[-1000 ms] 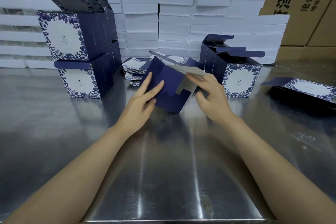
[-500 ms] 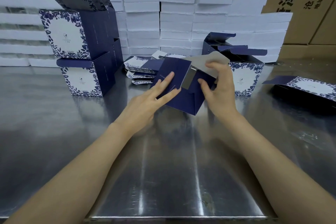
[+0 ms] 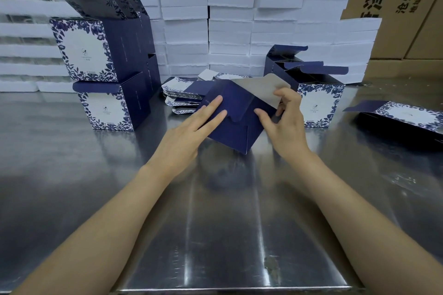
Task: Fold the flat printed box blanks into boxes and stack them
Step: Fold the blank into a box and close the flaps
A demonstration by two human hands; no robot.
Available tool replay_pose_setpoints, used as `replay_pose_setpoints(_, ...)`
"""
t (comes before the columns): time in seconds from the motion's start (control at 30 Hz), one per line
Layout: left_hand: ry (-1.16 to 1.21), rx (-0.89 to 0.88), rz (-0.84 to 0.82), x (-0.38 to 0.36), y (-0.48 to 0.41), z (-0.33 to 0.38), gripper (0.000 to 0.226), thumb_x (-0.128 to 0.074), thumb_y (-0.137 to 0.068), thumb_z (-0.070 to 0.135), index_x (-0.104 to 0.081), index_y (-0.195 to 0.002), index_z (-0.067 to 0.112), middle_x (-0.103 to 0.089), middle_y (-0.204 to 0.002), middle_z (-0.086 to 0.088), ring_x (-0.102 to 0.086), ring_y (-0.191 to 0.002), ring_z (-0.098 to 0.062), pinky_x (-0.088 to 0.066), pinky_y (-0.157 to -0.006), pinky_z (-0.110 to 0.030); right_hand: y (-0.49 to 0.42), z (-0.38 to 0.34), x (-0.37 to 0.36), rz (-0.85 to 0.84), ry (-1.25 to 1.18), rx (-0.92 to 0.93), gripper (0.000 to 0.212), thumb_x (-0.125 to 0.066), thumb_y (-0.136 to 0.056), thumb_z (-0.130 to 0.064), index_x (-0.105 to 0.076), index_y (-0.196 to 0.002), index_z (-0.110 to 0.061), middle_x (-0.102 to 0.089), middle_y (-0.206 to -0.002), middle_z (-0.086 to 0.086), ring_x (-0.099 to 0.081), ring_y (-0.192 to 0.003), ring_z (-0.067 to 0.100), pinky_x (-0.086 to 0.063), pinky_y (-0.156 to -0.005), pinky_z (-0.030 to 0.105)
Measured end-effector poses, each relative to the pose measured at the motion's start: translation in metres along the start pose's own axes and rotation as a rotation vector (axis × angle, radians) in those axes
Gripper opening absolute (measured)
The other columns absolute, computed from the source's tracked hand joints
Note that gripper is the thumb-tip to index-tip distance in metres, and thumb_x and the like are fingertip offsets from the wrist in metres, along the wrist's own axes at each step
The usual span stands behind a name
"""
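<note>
Navy box (image 3: 237, 127): left hand (image 3: 184, 136) presses flat, right hand (image 3: 285, 127) pinches flap (image 3: 261, 86); carton (image 3: 407, 36) reads "沧州".

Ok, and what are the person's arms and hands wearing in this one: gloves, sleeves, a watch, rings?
Nothing that shows. Both forearms are bare right to the frame's edge, with no sleeve in view. The left hand and right hand are ungloved, and no watch, wristband or ring is visible on the parts shown.

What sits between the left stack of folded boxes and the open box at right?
Head view: a pile of flat blanks and, nearer, the half-folded box being worked.
</note>
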State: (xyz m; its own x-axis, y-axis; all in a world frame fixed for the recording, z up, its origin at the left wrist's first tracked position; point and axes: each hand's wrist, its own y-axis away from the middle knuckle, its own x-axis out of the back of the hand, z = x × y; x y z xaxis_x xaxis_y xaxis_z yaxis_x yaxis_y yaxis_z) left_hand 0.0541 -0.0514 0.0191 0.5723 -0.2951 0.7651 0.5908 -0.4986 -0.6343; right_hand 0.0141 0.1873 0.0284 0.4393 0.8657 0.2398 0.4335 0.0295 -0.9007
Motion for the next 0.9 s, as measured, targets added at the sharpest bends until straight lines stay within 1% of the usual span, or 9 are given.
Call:
replay_pose_setpoints(0.07,-0.03,0.015,-0.014,-0.001,0.001,-0.002,0.107,-0.053,-0.061,-0.027,-0.027,-0.152,0.023,-0.011,-0.163,0.007,-0.038,-0.129,-0.017,-0.009,-0.045,-0.01,0.0,-0.002,-0.002,0.019,0.013,0.065,0.055,-0.069,-0.081,0.004,-0.033,-0.113,-0.022,-0.042,-0.115,-0.012,-0.039,-0.077,0.007,-0.035,-0.072,0.016)
replay_pose_setpoints(0.13,-0.031,0.025,-0.021,-0.004,0.001,-0.003,0.108,-0.055,-0.06,-0.026,-0.026,-0.152,0.022,-0.006,-0.164,0.006,-0.042,-0.124,-0.019,-0.014,-0.041,-0.012,0.0,-0.006,-0.003,0.037,0.008,0.138,0.048,-0.062,-0.086,0.005,-0.031,-0.115,-0.015,-0.041,-0.124,-0.021,-0.04,-0.073,0.008,-0.039,-0.068,0.018)
replay_pose_setpoints(0.23,0.041,0.093,-0.021,-0.008,0.001,-0.002,0.107,-0.056,-0.065,-0.025,-0.022,-0.152,0.029,0.008,-0.163,-0.001,-0.045,-0.132,-0.025,-0.046,-0.045,-0.025,0.0,-0.01,0.002,-0.019,-0.006,0.139,0.034,-0.041,-0.096,-0.011,-0.042,-0.12,0.013,-0.035,-0.134,-0.04,-0.054,-0.091,0.003,-0.04,-0.087,0.013)
replay_pose_setpoints(0.3,0.052,0.134,-0.031,-0.008,0.001,0.0,0.106,-0.058,-0.069,-0.022,-0.019,-0.151,0.032,0.006,-0.163,-0.005,-0.04,-0.137,-0.026,-0.044,-0.049,-0.026,0.0,-0.014,0.005,-0.073,0.032,0.099,0.04,-0.032,-0.098,-0.022,-0.059,-0.116,0.002,-0.052,-0.133,-0.019,-0.055,-0.11,0.008,-0.041,-0.1,0.035)
replay_pose_setpoints(0.37,0.036,0.133,-0.055,-0.008,0.0,0.001,0.105,-0.06,-0.072,-0.02,-0.017,-0.152,0.033,-0.006,-0.163,-0.005,-0.042,-0.131,-0.027,-0.036,-0.045,-0.024,-0.001,-0.014,0.005,-0.132,0.097,0.088,0.037,-0.038,-0.097,-0.028,-0.067,-0.099,-0.007,-0.062,-0.125,0.001,-0.054,-0.116,0.019,-0.035,-0.103,0.053)
replay_pose_setpoints(0.43,0.031,0.13,-0.06,-0.006,0.001,0.002,0.101,-0.061,-0.076,-0.017,-0.018,-0.151,0.036,-0.015,-0.162,-0.002,-0.044,-0.126,-0.026,-0.029,-0.043,-0.022,-0.002,-0.014,0.003,-0.205,0.088,0.029,0.029,-0.057,-0.089,-0.034,-0.065,-0.094,-0.006,-0.056,-0.128,0.003,-0.049,-0.123,0.023,-0.03,-0.107,0.055)
replay_pose_setpoints(0.53,0.02,0.111,-0.05,-0.004,0.001,0.007,0.096,-0.064,-0.079,-0.012,-0.024,-0.149,0.039,-0.023,-0.159,-0.001,-0.045,-0.119,-0.023,-0.029,-0.041,-0.021,0.003,-0.011,-0.004,-0.235,0.109,0.016,0.031,-0.076,-0.08,-0.023,-0.061,-0.099,-0.004,-0.047,-0.134,0.01,-0.044,-0.125,0.025,-0.038,-0.102,0.052)
replay_pose_setpoints(0.67,0.014,0.089,-0.046,-0.001,0.0,0.011,0.095,-0.065,-0.078,-0.012,-0.026,-0.147,0.039,-0.027,-0.158,-0.002,-0.04,-0.109,-0.018,-0.022,-0.042,-0.018,0.001,-0.009,-0.002,-0.225,0.143,-0.035,0.036,-0.079,-0.077,-0.027,-0.062,-0.103,-0.009,-0.046,-0.139,0.006,-0.043,-0.125,0.024,-0.039,-0.099,0.052)
replay_pose_setpoints(0.9,0.036,0.062,-0.01,0.002,-0.001,0.017,0.087,-0.064,-0.078,-0.014,-0.037,-0.144,0.035,-0.03,-0.157,-0.003,-0.048,-0.103,-0.022,-0.026,-0.044,-0.023,0.004,-0.015,-0.005,-0.135,0.261,-0.005,0.053,-0.079,-0.076,-0.024,-0.058,-0.122,-0.009,-0.053,-0.132,0.008,-0.048,-0.119,0.029,-0.042,-0.096,0.049)
